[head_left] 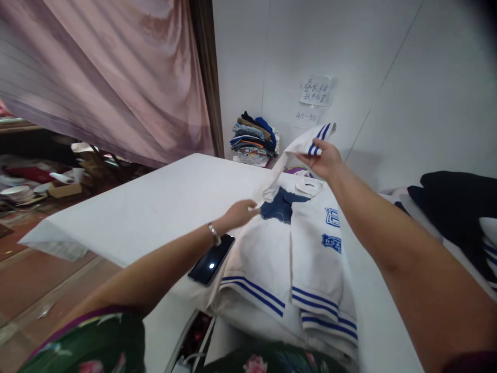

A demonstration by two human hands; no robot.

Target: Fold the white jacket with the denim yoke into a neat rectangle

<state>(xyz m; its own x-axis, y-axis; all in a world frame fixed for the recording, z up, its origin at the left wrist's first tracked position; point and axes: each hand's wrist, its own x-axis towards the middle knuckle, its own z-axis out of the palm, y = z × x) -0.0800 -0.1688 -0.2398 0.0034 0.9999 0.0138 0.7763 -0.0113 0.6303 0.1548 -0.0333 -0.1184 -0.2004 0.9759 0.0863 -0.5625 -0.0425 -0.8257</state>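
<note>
A white jacket (261, 254) with blue stripes at its hem and cuffs and blue badges on one side lies on the white table, its dark blue lining showing near the collar. My right hand (323, 159) pinches the striped end of one sleeve and holds it up in the air, away from the body of the garment. Lower down, my left hand (239, 213) has its fingers closed on the white fabric at the jacket's side, near the shoulder. A black phone (212, 260) rests on the table by the jacket, below my left wrist.
Folded clothes (254, 137) are stacked at the table's far end against the wall. Dark garments (462, 207) are heaped at the right. A pink curtain (155, 67) hangs at the left, and handwritten paper signs (316, 90) are on the wall.
</note>
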